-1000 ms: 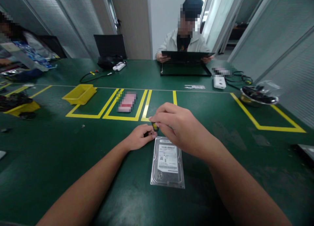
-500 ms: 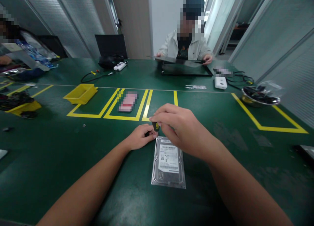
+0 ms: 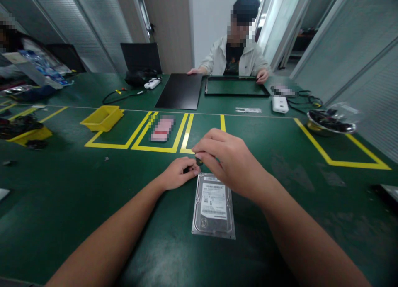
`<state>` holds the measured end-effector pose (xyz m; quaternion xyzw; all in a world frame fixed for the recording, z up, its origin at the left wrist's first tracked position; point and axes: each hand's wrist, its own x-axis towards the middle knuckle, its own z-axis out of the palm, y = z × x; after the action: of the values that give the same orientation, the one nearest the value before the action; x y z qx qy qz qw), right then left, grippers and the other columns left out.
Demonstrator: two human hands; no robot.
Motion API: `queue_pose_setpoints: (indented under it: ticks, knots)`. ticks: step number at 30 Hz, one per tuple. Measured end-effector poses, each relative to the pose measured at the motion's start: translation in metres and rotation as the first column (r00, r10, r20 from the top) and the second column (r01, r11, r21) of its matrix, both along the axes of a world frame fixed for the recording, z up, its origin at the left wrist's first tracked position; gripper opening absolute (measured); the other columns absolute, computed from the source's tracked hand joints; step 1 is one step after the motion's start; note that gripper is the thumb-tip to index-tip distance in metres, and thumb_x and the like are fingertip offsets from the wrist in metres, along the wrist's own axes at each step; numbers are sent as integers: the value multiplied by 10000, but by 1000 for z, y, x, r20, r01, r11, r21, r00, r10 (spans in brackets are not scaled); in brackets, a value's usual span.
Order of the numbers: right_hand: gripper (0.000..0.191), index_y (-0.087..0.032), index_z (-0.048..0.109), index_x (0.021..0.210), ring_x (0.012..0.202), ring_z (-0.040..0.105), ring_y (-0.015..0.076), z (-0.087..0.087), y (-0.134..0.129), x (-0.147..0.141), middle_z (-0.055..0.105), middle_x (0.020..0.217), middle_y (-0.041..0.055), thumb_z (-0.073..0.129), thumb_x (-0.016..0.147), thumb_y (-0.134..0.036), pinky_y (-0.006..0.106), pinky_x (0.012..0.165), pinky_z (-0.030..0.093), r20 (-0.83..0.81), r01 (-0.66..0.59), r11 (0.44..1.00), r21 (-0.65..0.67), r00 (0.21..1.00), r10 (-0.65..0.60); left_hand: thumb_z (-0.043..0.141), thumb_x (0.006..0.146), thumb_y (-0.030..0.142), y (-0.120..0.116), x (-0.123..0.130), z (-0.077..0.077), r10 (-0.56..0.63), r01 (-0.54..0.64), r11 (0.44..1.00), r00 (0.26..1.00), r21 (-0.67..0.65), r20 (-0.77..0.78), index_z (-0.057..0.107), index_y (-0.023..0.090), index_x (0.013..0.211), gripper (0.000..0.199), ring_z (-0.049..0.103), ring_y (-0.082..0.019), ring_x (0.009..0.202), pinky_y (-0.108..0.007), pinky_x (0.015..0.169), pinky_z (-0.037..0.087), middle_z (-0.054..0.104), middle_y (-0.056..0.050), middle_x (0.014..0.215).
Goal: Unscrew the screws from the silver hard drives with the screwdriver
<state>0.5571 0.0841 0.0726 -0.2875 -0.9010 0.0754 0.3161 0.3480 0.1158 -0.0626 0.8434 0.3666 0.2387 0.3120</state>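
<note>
A silver hard drive point(image 3: 213, 204) with a white label lies flat on the green table, its long side running away from me. At its far left corner stands a short screwdriver point(image 3: 199, 161) with a dark handle, tip down. My right hand point(image 3: 228, 158) is closed on the handle's top from above, and its fingers cover most of it. Beside that same corner my left hand point(image 3: 182, 173) has its fingers curled together around the screwdriver's lower end. Whether they grip the shaft, the drive's edge or something small is hidden.
Yellow tape marks zones beyond my hands; a blurred pink object point(image 3: 162, 128) lies in one. A yellow bin point(image 3: 102, 118) stands left, a metal bowl point(image 3: 330, 123) right. Across the table a person handles a black panel point(image 3: 180, 91) and a black frame point(image 3: 236, 95).
My right hand has turned slightly at the screwdriver's handle, hiding more of it. My left hand and the hard drive stay put. Across the table, the person has moved the black panel off the frame, leftward.
</note>
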Motion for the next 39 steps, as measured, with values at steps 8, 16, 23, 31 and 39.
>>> queue_pose_setpoints:
  ticks: [8, 16, 23, 31, 39]
  knots:
    - [145, -101, 673, 925, 844, 572, 168, 2, 0, 0, 636, 905, 77, 529, 924, -118, 286, 761, 434, 12, 5, 1000, -9, 1000, -5, 559, 911, 295, 0, 0, 2, -4, 4, 1000, 1000, 21, -15, 654, 167, 908, 159, 597, -172, 777, -285, 728, 445, 665, -17, 838]
    - [168, -117, 676, 922, 859, 557, 149, -2, -1, -1, 586, 971, 78, 529, 951, -193, 271, 768, 432, -24, 53, 996, -72, 998, -54, 547, 921, 311, -1, 0, 0, 6, -6, 1000, 1000, 11, -13, 654, 174, 940, 175, 607, -190, 845, -302, 769, 459, 676, -32, 894]
    - [122, -121, 665, 914, 874, 565, 167, -3, 1, -2, 619, 920, 74, 546, 926, -146, 286, 770, 438, -34, 63, 998, 5, 997, -63, 565, 908, 290, 0, 0, 2, -2, 3, 999, 1000, 33, -14, 652, 169, 922, 150, 594, -175, 806, -296, 756, 442, 665, -20, 871]
    - [181, -121, 683, 965, 918, 589, 176, -2, 1, 1, 646, 988, 86, 506, 935, -143, 302, 823, 455, -12, 42, 999, -17, 999, -42, 580, 896, 261, 0, 1, 2, -2, 2, 999, 1000, 36, -4, 649, 169, 895, 115, 586, -166, 786, -284, 732, 427, 661, -10, 850]
    - [208, -150, 704, 941, 935, 580, 171, -3, 0, 3, 608, 1077, 95, 497, 928, -154, 314, 839, 464, -27, 21, 999, -29, 999, -21, 570, 909, 288, 0, 0, 0, -1, 1, 1000, 1000, 23, -1, 658, 172, 923, 146, 617, -185, 830, -290, 754, 454, 682, -26, 881]
